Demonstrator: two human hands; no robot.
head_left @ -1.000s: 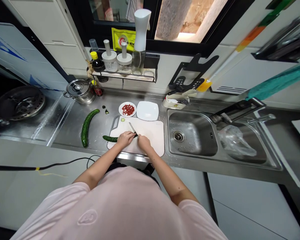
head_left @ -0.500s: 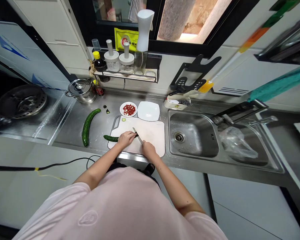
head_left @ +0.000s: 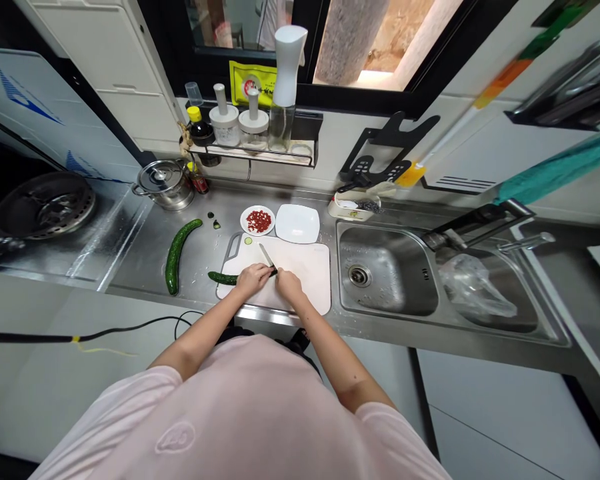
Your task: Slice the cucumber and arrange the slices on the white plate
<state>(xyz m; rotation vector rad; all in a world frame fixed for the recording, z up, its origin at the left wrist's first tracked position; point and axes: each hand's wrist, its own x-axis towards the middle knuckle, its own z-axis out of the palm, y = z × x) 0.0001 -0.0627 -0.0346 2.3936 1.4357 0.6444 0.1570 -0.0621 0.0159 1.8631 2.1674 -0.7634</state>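
Note:
On a white cutting board (head_left: 305, 267) lies a dark green cucumber (head_left: 223, 277), its left end reaching past the board's edge. My left hand (head_left: 253, 279) is closed over the cucumber near its right end. My right hand (head_left: 289, 287) is closed round the handle of a knife (head_left: 267, 255), whose blade points away from me and slants to the left, beside the cucumber's right end. A pale cucumber slice (head_left: 249, 241) rests at the board's top left. A second, whole cucumber (head_left: 180, 255) lies on the counter to the left.
Behind the board stand a plate of chopped red pieces (head_left: 258, 221) and a white square plate (head_left: 297, 224). Cucumber end bits (head_left: 217, 225) lie left of them. A steel pot (head_left: 164, 185) is at the back left, a sink (head_left: 387, 270) at the right. Above hangs a condiment shelf (head_left: 253, 153).
My right hand has moved forward and a little left with the knife, so the blade reaches farther up the board. My left hand stays on the cucumber.

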